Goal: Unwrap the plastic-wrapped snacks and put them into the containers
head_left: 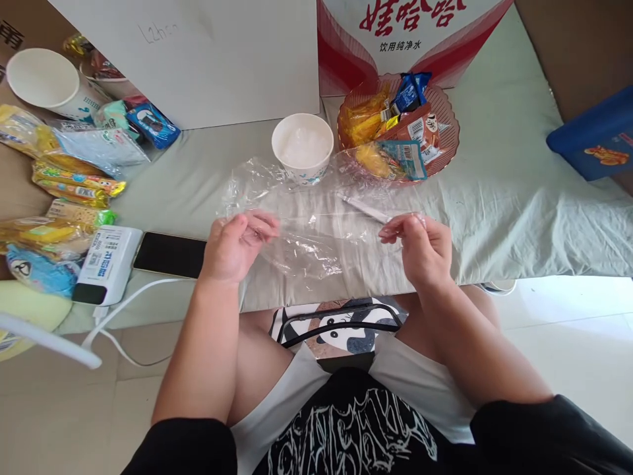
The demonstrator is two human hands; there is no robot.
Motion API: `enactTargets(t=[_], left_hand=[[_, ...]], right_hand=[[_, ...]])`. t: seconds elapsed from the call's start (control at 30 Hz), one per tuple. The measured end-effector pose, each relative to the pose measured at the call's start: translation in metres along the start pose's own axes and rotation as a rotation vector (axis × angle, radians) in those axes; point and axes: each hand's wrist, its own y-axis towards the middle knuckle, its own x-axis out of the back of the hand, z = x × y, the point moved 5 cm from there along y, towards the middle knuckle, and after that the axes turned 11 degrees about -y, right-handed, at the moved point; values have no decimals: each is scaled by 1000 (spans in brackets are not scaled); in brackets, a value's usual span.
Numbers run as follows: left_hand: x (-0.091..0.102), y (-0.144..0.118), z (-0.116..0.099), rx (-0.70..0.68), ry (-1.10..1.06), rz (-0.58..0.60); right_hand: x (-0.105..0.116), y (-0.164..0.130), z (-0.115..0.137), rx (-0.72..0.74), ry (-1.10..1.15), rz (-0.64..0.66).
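A sheet of thin clear plastic film (309, 247) stretches between my two hands above the cloth-covered surface, its far part crumpled. My left hand (236, 245) pinches its left side, fingertips bent inward. At the other side, my right hand (421, 245) grips the film between thumb and fingers. Just beyond the film stands a white paper cup (305, 173) with whitish, translucent contents. A slim white stick-like object (364, 208) lies near my right fingertips, partly behind the film; its kind is unclear.
A pinkish ribbed bowl (451, 142) of packaged snacks stands back right, before a red-and-white carton (415, 49). On the left are a phone (171, 255), a white power bank (109, 257) with its cable, snack packets (74, 181) and another paper cup (47, 82).
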Motion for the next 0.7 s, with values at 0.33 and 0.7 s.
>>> enactTargets(t=[0.33,0.7], left_hand=[[11,-16,-8,91,166,-24],[29,-38,-37,-527,345,-139]], right_hand=[[7,-3,-5,-175,-7,159],[31,-23,31,380,-111,-262]])
